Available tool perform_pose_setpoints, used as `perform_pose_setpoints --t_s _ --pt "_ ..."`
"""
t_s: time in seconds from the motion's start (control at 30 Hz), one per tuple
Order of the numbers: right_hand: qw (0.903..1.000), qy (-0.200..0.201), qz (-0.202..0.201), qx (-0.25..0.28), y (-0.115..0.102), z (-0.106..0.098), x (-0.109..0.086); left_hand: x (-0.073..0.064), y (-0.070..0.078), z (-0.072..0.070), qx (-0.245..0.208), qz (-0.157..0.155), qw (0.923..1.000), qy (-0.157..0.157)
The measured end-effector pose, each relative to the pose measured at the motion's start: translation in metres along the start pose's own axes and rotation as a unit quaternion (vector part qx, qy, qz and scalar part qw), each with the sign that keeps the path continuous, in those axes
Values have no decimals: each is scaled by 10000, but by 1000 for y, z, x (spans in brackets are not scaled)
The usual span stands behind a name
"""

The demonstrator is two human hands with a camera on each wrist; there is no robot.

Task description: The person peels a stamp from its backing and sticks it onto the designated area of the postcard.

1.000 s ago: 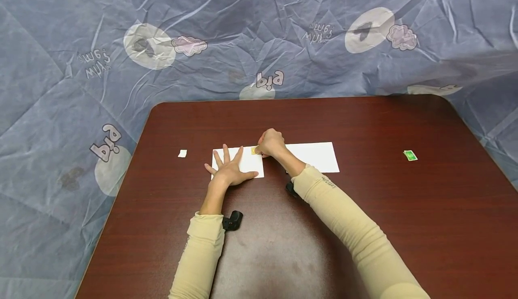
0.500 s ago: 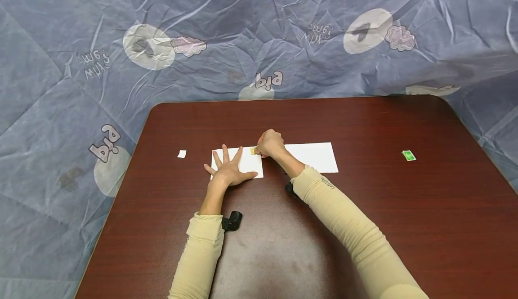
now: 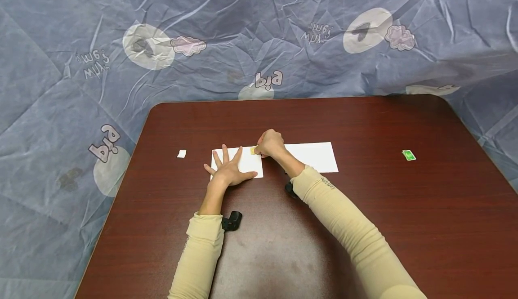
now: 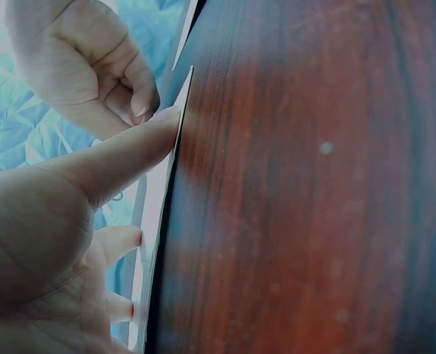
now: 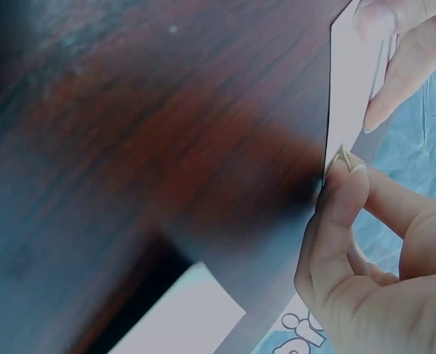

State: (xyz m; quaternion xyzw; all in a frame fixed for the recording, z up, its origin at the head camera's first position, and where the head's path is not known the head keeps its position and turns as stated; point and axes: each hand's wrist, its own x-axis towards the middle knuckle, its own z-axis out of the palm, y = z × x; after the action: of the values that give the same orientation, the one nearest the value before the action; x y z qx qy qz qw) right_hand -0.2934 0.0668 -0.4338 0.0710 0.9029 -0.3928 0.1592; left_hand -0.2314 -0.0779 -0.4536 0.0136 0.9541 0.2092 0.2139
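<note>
Steadying white paper [image 3: 250,162] with spread left hand [image 3: 229,172]; pinching yellow sticker [image 3: 252,151] at the paper's far-right corner with right hand [image 3: 271,143], apparently mid-sticking; seemingly leaving green sticker [image 3: 409,155], right of the paper, unused.

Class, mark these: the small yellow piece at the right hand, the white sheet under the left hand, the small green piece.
Small yellow piece [image 3: 253,151], head view: middle of its uncovered part.
White sheet [image 3: 250,163], head view: bare surface in its right half.
Small green piece [image 3: 409,155], head view: middle of its top.
</note>
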Motion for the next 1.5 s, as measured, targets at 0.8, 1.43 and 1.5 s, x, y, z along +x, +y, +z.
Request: perform_pose_setpoints --t_s 0.8,1.43,1.5 --pt "9996 -24 -135 -250 -3 -2 -1 -1 0 0 -26 41 10000 35" --pt "9896 -48 -19 -1440 -8 -4 -4 -1 1 0 7 37 10000 52" --pt "9885 -41 -68 -1513 -6 -5 -5 -1 0 0 14 44 10000 60"
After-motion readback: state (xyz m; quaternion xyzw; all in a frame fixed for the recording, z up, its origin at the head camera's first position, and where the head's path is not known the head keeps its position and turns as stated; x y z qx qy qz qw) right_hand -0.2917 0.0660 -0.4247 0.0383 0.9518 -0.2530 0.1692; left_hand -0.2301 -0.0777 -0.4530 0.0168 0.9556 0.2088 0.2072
